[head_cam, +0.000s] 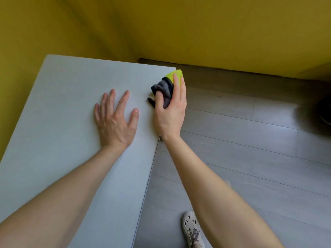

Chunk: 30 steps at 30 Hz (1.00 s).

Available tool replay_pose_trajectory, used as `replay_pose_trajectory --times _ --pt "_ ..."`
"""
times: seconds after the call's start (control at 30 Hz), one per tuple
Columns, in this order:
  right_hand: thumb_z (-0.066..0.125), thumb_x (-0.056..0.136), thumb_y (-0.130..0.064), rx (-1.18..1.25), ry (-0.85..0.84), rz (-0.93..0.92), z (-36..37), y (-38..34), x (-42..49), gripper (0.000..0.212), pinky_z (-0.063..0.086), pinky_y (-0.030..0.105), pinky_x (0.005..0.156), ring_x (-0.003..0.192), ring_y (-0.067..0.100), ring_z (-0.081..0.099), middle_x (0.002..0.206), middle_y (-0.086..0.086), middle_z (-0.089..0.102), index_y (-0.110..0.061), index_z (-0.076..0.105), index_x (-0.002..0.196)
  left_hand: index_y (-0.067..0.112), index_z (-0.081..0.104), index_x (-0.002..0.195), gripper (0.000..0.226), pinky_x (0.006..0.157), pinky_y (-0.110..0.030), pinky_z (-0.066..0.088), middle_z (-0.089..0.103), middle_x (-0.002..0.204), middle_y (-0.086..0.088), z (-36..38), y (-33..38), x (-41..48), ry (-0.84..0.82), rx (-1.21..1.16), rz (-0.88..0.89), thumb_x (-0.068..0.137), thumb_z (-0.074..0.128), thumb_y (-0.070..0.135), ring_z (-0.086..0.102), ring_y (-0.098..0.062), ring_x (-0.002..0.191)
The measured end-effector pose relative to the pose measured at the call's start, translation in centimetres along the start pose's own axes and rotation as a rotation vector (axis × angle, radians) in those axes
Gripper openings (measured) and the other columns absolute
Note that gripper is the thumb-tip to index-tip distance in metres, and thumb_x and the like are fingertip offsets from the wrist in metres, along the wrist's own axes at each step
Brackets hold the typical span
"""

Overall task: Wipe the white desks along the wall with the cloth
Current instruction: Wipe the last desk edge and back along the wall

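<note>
A white desk [62,108] fills the left of the head view, its far side against a yellow wall. My left hand [116,120] lies flat on the desktop with fingers spread and holds nothing. My right hand [170,108] presses a bunched cloth [165,88], grey and black with a yellow-green part, against the desk's right edge near the far corner. Part of the cloth is hidden under my palm.
The yellow wall [197,29] runs behind the desk and along the left. Grey plank floor [250,158] lies to the right of the desk. My shoe [192,230] stands on the floor near the bottom. A dark object [325,111] sits at the right edge.
</note>
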State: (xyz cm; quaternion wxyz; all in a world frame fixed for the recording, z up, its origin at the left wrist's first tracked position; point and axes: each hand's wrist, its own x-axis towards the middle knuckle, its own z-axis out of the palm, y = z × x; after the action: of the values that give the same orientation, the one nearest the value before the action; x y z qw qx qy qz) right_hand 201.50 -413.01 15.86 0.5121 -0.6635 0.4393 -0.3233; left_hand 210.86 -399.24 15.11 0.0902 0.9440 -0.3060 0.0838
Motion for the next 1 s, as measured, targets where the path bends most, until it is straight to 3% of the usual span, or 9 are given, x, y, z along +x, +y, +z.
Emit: replay_pose_trajectory --times 0.17,0.23,0.4,0.47,0.6,0.67,0.73,0.9,1.0 --pt "0.072 0.099 -0.008 0.096 -0.148 -0.045 -3.9 0.8 -20.7 0.077 0.030 0.047 0.131 0.165 0.018 0.025 0.179 -0.001 0.023 -0.020 0.039 0.167 0.038 0.046 0.163 0.064 0.133 -0.058 0.016 0.034 0.175 -0.007 0.0 -0.1 0.0 -0.008 -0.004 -0.013 0.103 0.045 0.060 0.025 -0.030 0.164" --pt "0.070 0.098 -0.008 0.116 -0.115 -0.052 -3.3 0.7 -17.5 0.075 0.032 0.049 0.130 0.165 0.015 0.026 0.178 -0.003 0.027 -0.020 0.041 0.166 0.037 0.046 0.163 0.065 0.133 -0.058 0.016 0.035 0.175 -0.008 0.1 0.0 0.1 -0.004 0.004 -0.005 0.103 0.043 0.061 0.026 -0.031 0.164" --pt "0.062 0.099 -0.029 0.047 -0.055 -0.006 -0.2 0.7 1.6 0.068 0.039 0.050 0.124 0.158 0.011 0.034 0.174 -0.006 0.034 -0.028 0.042 0.164 0.036 0.047 0.163 0.067 0.132 -0.059 0.016 0.036 0.174 -0.009 0.2 0.1 0.3 0.014 0.004 0.001 0.102 0.042 0.062 0.026 -0.032 0.164" --pt "0.062 0.101 -0.027 0.041 -0.059 -0.039 -0.4 1.0 0.6 0.067 0.037 0.051 0.125 0.160 0.011 0.032 0.175 -0.004 0.033 -0.025 0.041 0.165 0.036 0.046 0.163 0.067 0.133 -0.058 0.016 0.035 0.174 -0.008 0.3 0.1 0.4 0.007 0.003 0.001 0.101 0.042 0.063 0.026 -0.032 0.164" --pt "0.069 0.101 -0.005 0.153 -0.169 -0.072 -3.2 2.1 -17.0 0.073 0.029 0.040 0.132 0.165 0.014 0.026 0.179 -0.005 0.024 -0.021 0.039 0.166 0.037 0.045 0.163 0.067 0.133 -0.059 0.015 0.034 0.175 -0.008 0.3 0.1 0.3 -0.003 0.013 -0.006 0.101 0.041 0.063 0.025 -0.031 0.164" --pt "0.070 0.098 0.001 0.162 -0.210 -0.108 -4.7 1.9 -21.2 0.077 0.026 0.035 0.132 0.165 0.017 0.026 0.179 -0.003 0.024 -0.020 0.040 0.165 0.037 0.044 0.164 0.068 0.133 -0.059 0.015 0.034 0.175 -0.008 0.4 0.1 0.3 -0.009 0.012 -0.002 0.102 0.040 0.063 0.024 -0.032 0.164" --pt "0.068 0.098 -0.003 0.149 -0.179 -0.110 -3.9 1.5 -15.9 0.074 0.027 0.039 0.132 0.164 0.015 0.027 0.177 -0.001 0.028 -0.019 0.042 0.165 0.036 0.044 0.164 0.068 0.132 -0.059 0.015 0.034 0.175 -0.009 0.3 0.2 0.3 -0.010 0.010 0.001 0.102 0.040 0.063 0.024 -0.032 0.164" --pt "0.057 0.096 -0.033 0.016 -0.093 -0.043 -0.4 1.0 3.7 0.068 0.039 0.054 0.123 0.157 0.014 0.036 0.172 -0.005 0.036 -0.029 0.043 0.162 0.037 0.044 0.164 0.069 0.133 -0.058 0.013 0.033 0.176 -0.008 0.2 0.2 0.4 -0.017 0.010 -0.004 0.100 0.038 0.064 0.023 -0.031 0.165" --pt "0.061 0.101 -0.023 0.072 -0.090 -0.084 -0.8 1.2 -2.0 0.067 0.036 0.054 0.125 0.159 0.012 0.032 0.175 -0.005 0.032 -0.026 0.041 0.164 0.037 0.044 0.164 0.070 0.133 -0.058 0.014 0.033 0.175 -0.008 0.1 0.3 0.4 -0.028 0.016 -0.009 0.100 0.039 0.064 0.023 -0.030 0.165"
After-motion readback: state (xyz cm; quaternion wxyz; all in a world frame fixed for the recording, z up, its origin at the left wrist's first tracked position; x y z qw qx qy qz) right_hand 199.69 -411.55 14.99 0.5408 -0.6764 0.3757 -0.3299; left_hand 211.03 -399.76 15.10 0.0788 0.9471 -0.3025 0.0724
